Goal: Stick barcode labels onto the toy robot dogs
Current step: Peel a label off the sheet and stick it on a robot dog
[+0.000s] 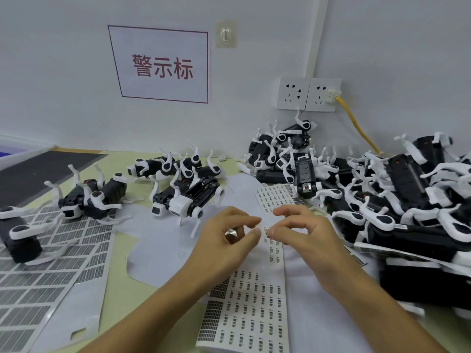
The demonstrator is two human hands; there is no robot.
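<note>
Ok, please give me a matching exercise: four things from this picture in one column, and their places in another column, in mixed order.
Things:
1. yellow cable
2. red-framed sign
3. big dog pile
4. barcode sheet

Places:
A. table, far left
B. on the wall, upper left
C. plugged into the right wall socket
D. table, right side

Pairs: 1-C, 2-B, 3-D, 4-A
</note>
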